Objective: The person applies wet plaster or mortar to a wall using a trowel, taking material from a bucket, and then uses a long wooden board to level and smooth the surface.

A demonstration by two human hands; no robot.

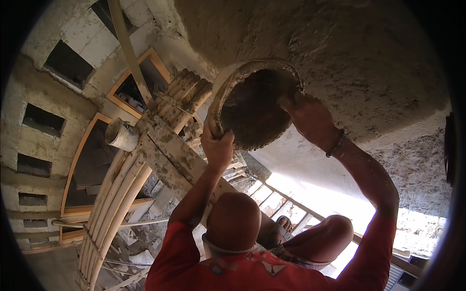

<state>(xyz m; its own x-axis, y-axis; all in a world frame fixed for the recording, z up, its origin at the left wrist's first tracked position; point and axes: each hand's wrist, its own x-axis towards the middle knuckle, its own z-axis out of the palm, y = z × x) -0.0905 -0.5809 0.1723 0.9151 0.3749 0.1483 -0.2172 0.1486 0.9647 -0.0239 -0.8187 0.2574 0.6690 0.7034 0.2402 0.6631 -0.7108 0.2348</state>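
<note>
A round, mortar-caked bucket (224,92) is held up in front of me, its mouth turned toward me and its inside dark and wet. My left hand (218,148) grips the rim at the lower left, thumb over the edge. At the right side of the rim is my right hand (310,119), fingers curled over the edge into the mouth; their tips are hard to make out. A beaded band circles my right wrist. Behind the bucket spreads a wall (369,97) coated with rough grey-brown plaster. My bent knees (233,220) show below.
Mortar-splashed scaffold planks (170,155) run beside bundled poles (116,194) at left. A small dirty white bucket (122,135) stands by the planks. Wood-framed openings (85,169) and a block wall (36,140) lie farther left. A ladder-like frame (286,206) shows below, against bright light.
</note>
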